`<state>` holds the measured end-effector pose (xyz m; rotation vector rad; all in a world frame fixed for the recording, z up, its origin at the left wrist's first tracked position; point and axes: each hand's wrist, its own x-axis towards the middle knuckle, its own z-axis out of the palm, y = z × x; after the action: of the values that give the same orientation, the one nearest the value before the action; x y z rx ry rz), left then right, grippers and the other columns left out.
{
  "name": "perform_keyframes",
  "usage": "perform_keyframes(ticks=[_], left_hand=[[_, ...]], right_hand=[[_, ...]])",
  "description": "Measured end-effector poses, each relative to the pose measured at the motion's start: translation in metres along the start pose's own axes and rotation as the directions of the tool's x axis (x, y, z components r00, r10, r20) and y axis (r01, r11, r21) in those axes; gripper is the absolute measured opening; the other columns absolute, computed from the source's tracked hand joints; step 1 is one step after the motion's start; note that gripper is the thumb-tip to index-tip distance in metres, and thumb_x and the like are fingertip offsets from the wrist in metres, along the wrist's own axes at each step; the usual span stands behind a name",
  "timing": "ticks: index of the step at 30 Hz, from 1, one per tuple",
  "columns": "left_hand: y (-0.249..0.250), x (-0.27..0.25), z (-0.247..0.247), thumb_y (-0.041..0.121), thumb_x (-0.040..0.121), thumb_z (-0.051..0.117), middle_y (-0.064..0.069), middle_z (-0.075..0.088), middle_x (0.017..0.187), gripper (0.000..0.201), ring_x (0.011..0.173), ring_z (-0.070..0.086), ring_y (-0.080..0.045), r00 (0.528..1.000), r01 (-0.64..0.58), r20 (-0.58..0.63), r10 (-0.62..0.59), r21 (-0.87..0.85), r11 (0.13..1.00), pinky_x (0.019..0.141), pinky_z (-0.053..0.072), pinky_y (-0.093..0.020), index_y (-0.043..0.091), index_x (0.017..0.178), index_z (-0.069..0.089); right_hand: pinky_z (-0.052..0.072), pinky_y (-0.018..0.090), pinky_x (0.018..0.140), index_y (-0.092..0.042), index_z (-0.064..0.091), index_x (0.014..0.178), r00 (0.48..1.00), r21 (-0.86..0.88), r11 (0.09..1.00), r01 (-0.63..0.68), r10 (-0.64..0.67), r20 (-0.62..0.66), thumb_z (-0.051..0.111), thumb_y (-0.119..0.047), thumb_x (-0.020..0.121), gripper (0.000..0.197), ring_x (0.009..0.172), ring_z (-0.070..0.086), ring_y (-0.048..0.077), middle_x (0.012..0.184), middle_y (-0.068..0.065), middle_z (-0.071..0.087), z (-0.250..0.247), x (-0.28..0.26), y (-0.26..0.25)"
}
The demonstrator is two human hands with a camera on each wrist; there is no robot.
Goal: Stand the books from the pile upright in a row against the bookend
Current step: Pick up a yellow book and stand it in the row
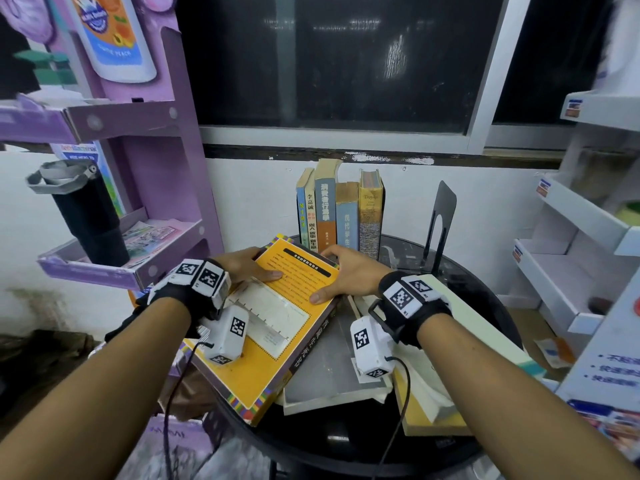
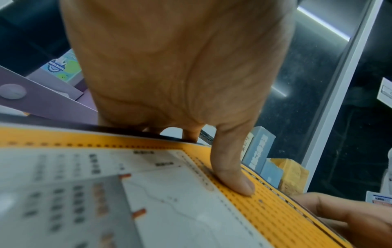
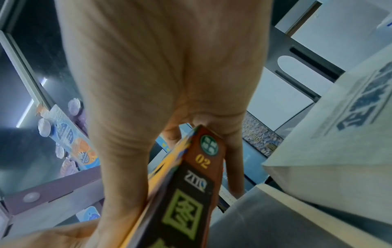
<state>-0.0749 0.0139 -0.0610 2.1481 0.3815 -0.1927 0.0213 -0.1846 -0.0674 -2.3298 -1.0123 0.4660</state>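
An orange-covered book point(image 1: 277, 327) lies tilted on the pile, on a round black table point(image 1: 485, 299). My left hand point(image 1: 258, 268) grips its far left corner, thumb point(image 2: 233, 177) flat on the cover and fingers curled over the edge. My right hand point(image 1: 337, 275) grips the far right corner, thumb on the cover. My right hand's fingers point(image 3: 233, 159) wrap under the dark spine point(image 3: 191, 193). Several books point(image 1: 341, 209) stand upright in a row at the back wall. The black metal bookend point(image 1: 441, 216) stands right of them, with a gap between.
A grey-covered book point(image 1: 332, 362) and a cream book point(image 1: 433, 375) lie flat under and right of the orange one. A purple display shelf point(image 1: 121, 265) holding a black tumbler point(image 1: 86, 216) stands at the left. White shelving point(image 1: 571, 271) is at the right.
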Motion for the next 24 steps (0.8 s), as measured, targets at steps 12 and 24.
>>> perform_keyframes(ticks=[12, 24], left_hand=[[-0.006, -0.018, -0.030, 0.034, 0.058, 0.086, -0.007, 0.068, 0.113, 0.079, 0.103, 0.065, -0.025, 0.988, -0.045, -0.149, 0.027, -0.119, 0.992, 0.100, 0.047, -0.045, 0.013, 0.125, 0.050], [0.017, -0.032, -0.046, 0.025, 0.056, 0.089, -0.012, 0.068, 0.113, 0.087, 0.101, 0.067, -0.031, 0.958, -0.213, -0.238, 0.158, -0.226, 0.951, 0.094, 0.051, -0.049, 0.017, 0.129, 0.042]], right_hand=[[0.050, 0.046, 0.097, -0.027, 0.039, 0.138, 0.991, 0.125, 0.984, 0.127, -0.122, -0.049, 0.093, -0.031, 0.056, 0.098, 0.114, 0.058, 0.020, 0.127, -0.001, 0.059, -0.013, -0.003, -0.022], [0.056, 0.043, 0.088, -0.035, 0.050, 0.126, 0.962, 0.324, 0.909, 0.262, -0.216, -0.169, 0.091, -0.009, 0.058, 0.084, 0.096, 0.070, 0.021, 0.110, 0.003, 0.070, -0.040, -0.015, -0.030]])
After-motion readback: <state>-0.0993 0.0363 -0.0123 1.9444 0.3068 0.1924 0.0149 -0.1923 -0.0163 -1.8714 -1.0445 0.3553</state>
